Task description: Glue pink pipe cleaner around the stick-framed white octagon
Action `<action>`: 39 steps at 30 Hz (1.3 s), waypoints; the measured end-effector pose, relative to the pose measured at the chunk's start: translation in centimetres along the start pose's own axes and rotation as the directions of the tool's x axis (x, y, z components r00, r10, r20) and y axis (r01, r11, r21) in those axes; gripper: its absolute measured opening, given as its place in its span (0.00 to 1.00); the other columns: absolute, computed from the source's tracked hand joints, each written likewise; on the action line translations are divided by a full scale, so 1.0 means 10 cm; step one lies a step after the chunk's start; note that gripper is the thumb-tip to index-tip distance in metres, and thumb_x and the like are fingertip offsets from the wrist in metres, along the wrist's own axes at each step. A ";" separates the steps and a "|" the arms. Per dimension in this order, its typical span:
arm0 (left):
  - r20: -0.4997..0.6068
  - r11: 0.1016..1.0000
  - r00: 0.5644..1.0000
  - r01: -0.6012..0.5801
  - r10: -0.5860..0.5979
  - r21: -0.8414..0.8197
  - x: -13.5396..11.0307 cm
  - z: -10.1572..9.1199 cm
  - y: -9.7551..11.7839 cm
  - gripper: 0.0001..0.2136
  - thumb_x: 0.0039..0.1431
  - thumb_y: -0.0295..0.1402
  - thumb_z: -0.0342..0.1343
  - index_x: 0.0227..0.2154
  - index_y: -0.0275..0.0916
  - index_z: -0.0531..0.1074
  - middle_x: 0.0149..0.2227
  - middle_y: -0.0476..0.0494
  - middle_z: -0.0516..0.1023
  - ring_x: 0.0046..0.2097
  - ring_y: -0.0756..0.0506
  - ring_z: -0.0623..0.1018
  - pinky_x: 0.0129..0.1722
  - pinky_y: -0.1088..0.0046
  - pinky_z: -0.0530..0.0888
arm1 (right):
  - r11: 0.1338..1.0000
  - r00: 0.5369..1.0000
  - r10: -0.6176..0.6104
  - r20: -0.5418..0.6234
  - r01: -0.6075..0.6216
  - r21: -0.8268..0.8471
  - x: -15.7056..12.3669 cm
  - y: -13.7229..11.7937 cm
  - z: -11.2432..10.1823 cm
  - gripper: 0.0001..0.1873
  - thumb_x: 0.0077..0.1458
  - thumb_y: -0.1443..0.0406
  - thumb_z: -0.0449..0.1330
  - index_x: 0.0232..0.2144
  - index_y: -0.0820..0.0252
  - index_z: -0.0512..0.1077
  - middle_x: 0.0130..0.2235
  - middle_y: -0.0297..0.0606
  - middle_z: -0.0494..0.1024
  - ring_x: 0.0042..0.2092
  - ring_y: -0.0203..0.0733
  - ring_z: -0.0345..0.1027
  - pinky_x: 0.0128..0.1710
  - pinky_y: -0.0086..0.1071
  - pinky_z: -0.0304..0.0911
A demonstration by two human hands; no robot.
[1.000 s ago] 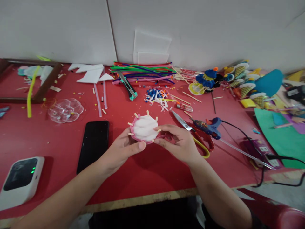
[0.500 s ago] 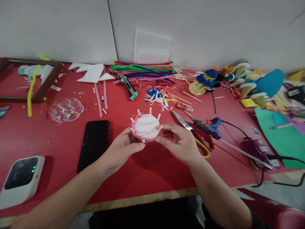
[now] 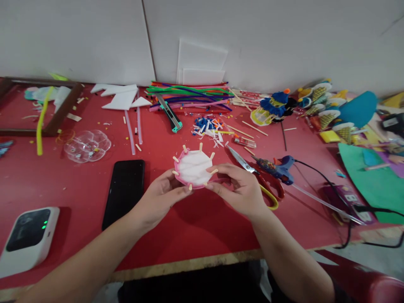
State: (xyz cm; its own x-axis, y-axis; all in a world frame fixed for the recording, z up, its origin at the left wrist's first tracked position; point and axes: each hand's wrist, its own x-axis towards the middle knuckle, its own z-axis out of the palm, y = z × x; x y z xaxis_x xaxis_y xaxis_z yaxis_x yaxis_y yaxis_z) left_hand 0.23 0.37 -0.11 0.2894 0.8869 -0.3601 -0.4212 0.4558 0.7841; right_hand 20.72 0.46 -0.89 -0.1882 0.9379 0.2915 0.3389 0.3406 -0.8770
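Between my hands, above the red table, is a small round craft piece point(image 3: 194, 167) with a white base. Several short wooden sticks stand up around its rim, and a pink pipe cleaner point(image 3: 177, 176) runs along the left and front edge. My left hand point(image 3: 167, 191) is closed on its left side, thumb at the front stick. My right hand point(image 3: 235, 185) pinches the right side, where a loose length of the pink strip runs under the fingers. The underside of the piece is hidden.
Open scissors point(image 3: 241, 159) and a blue glue gun point(image 3: 279, 168) with a cord lie to the right. A black phone point(image 3: 123, 191) lies left. Behind are a cutter knife point(image 3: 170, 114), colourful pipe cleaners point(image 3: 189, 90) and white scraps point(image 3: 210, 130). A white device point(image 3: 30, 237) sits far left.
The craft piece has tilted very slightly, its right-hand sticks shifting a little. Both hands keep their hold in almost the same place.
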 end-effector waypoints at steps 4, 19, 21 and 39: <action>-0.007 1.000 1.000 -0.007 0.007 0.001 0.00 0.00 0.01 0.14 0.40 0.28 0.74 0.32 0.41 0.80 0.35 0.50 0.83 0.38 0.51 0.79 0.43 0.74 0.75 | 1.000 1.000 -0.013 0.007 0.013 -0.012 0.00 -0.01 -0.01 0.13 0.53 0.64 0.67 0.43 0.54 0.77 0.37 0.36 0.80 0.34 0.35 0.72 0.33 0.30 0.69; -0.049 0.999 0.998 0.027 -0.025 0.025 0.01 0.00 0.02 0.15 0.38 0.28 0.74 0.33 0.38 0.79 0.33 0.49 0.82 0.35 0.50 0.79 0.42 0.73 0.76 | 1.000 1.000 -0.010 0.009 0.010 -0.018 0.01 -0.04 -0.02 0.13 0.53 0.64 0.67 0.43 0.54 0.77 0.39 0.38 0.81 0.36 0.37 0.74 0.33 0.30 0.72; -0.044 0.999 0.999 0.033 -0.032 0.011 0.01 0.00 0.02 0.16 0.37 0.28 0.75 0.32 0.39 0.79 0.33 0.50 0.82 0.35 0.51 0.80 0.40 0.75 0.77 | 1.000 1.000 -0.016 0.015 0.016 -0.019 0.01 -0.04 -0.03 0.13 0.53 0.64 0.67 0.43 0.54 0.77 0.38 0.38 0.81 0.36 0.38 0.75 0.34 0.30 0.72; -0.024 0.993 0.999 0.047 -0.045 0.106 0.01 -0.05 0.02 0.14 0.46 0.30 0.71 0.37 0.37 0.79 0.38 0.42 0.84 0.39 0.45 0.82 0.43 0.67 0.80 | 0.999 0.999 -0.025 0.038 0.026 -0.021 0.00 -0.03 -0.06 0.12 0.53 0.63 0.68 0.42 0.54 0.78 0.40 0.39 0.82 0.40 0.41 0.76 0.40 0.34 0.73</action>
State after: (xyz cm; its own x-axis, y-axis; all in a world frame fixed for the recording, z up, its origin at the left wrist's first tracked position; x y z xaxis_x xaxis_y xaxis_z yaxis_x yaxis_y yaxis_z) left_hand -0.23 0.57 -0.28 0.2870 0.8672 -0.4070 -0.3137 0.4865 0.8154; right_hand 21.17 0.43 -0.34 -0.2319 0.9258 0.2984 0.3535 0.3660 -0.8609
